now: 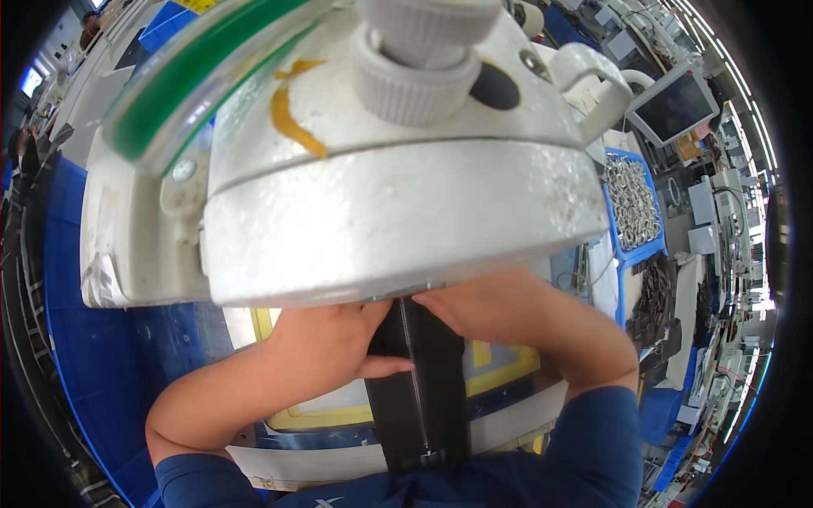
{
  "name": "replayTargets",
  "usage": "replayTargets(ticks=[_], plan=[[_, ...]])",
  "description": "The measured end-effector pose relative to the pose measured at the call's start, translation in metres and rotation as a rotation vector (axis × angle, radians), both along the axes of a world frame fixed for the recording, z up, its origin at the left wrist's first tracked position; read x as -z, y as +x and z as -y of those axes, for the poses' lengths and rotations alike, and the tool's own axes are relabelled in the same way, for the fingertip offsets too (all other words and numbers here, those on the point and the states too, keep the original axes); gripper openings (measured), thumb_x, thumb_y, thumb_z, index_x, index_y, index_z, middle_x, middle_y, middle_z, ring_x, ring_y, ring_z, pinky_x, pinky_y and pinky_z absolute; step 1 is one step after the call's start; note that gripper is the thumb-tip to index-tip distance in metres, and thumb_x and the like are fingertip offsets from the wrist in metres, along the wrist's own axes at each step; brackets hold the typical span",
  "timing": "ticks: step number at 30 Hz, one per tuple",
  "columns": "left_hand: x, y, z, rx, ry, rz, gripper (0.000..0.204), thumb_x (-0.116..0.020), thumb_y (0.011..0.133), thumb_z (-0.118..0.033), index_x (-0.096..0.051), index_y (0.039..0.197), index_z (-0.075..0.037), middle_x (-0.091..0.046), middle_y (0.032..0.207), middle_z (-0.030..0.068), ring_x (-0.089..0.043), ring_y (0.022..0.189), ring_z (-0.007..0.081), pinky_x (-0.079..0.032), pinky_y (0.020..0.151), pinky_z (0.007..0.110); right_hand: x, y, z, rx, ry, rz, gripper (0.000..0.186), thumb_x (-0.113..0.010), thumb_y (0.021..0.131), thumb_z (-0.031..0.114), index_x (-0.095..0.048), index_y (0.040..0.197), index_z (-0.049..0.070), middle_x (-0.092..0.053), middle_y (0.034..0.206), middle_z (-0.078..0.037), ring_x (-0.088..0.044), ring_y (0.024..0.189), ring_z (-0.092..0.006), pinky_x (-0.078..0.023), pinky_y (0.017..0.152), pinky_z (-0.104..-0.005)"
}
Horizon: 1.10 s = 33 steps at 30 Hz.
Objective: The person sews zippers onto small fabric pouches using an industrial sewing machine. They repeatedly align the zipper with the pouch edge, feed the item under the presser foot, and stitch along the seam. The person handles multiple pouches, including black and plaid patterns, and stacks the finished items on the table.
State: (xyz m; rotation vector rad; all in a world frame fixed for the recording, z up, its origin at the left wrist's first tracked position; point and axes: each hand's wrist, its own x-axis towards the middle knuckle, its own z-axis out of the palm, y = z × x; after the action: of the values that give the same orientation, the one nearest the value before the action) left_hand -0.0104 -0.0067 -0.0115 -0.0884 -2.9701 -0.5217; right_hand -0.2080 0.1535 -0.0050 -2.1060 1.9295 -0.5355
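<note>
We see black zippered fabric (443,389) running under the white machine head (406,220): likely light, limp, best held by both edges. Our left hand (326,343) touches it, fingers half spread; whether our right hand (491,306) grips, we cannot tell.

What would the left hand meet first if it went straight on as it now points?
Probably the right hand, just across the zip, since the left hand points rightward and forward. The machine hides part of both hands, so depth is unclear.
</note>
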Motion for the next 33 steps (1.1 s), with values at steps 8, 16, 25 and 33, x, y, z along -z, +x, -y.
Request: replayTargets(ticks=[8, 16, 25, 33], plan=[[0.001, 0.005, 0.000, -0.011, -0.050, 0.008, 0.097, -0.085, 0.073, -0.066, -0.067, 0.134, 0.007, -0.071, 0.127, 0.0187, -0.067, 0.121, 0.0351, -0.050, 0.109, 0.044, 0.007, 0.002, -0.003, -0.058, 0.053, -0.122, 0.036, -0.061, 0.103, 0.022, -0.065, 0.132, 0.001, -0.073, 0.085, -0.012, -0.073, 0.070, -0.0304, -0.056, 0.059, -0.0437], [0.001, 0.007, -0.004, -0.021, -0.044, 0.114, 0.097, -0.085, 0.074, -0.065, -0.067, 0.135, 0.008, -0.067, 0.135, 0.0214, -0.060, 0.131, 0.0378, -0.039, 0.120, 0.051, 0.000, 0.007, -0.003, -0.039, 0.096, -0.068, 0.033, -0.060, 0.102, 0.021, -0.069, 0.127, 0.000, -0.075, 0.100, -0.010, -0.075, 0.082, -0.0291, -0.058, 0.064, -0.0428], [0.008, 0.002, -0.013, 0.004, -0.044, 0.062, 0.109, -0.089, 0.064, -0.067, -0.062, 0.140, 0.006, -0.059, 0.150, 0.0246, -0.056, 0.139, 0.0423, -0.038, 0.118, 0.054, 0.011, 0.001, -0.016, 0.004, 0.130, -0.132, 0.033, -0.063, 0.102, 0.025, -0.073, 0.125, 0.003, -0.073, 0.132, -0.009, -0.076, 0.100, -0.0260, -0.062, 0.075, -0.0404], [0.023, 0.001, -0.026, 0.029, -0.090, -0.024, 0.101, -0.076, 0.079, -0.072, -0.060, 0.145, 0.002, -0.059, 0.153, 0.0208, -0.056, 0.139, 0.0402, -0.039, 0.115, 0.055, -0.022, -0.081, -0.105, 0.541, -0.039, -0.062, 0.024, -0.065, 0.100, 0.028, -0.079, 0.106, 0.010, -0.075, 0.114, -0.011, -0.072, 0.106, -0.0329, -0.059, 0.089, -0.0467]])
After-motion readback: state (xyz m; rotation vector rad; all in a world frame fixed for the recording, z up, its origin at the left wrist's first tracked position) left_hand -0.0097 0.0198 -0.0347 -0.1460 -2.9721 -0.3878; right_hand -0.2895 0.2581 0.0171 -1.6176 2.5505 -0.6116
